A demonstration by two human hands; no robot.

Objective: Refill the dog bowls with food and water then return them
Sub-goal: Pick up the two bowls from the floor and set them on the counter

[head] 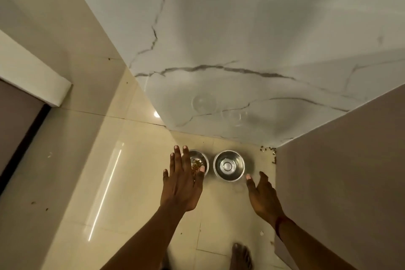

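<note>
Left hand [182, 184], fingers spread and empty, is hovering over the steel kibble bowl [202, 156] at lower centre. Right hand [263, 195], also open-fingered and empty, is hanging just lower right of the water bowl [229, 165]. The bowls are sitting side by side.

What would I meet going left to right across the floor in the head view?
Bright light streak → steel bowl with kibble → steel bowl with water → right hand → grey side panel. The left hand overlaps the kibble bowl, so it is left out.
</note>
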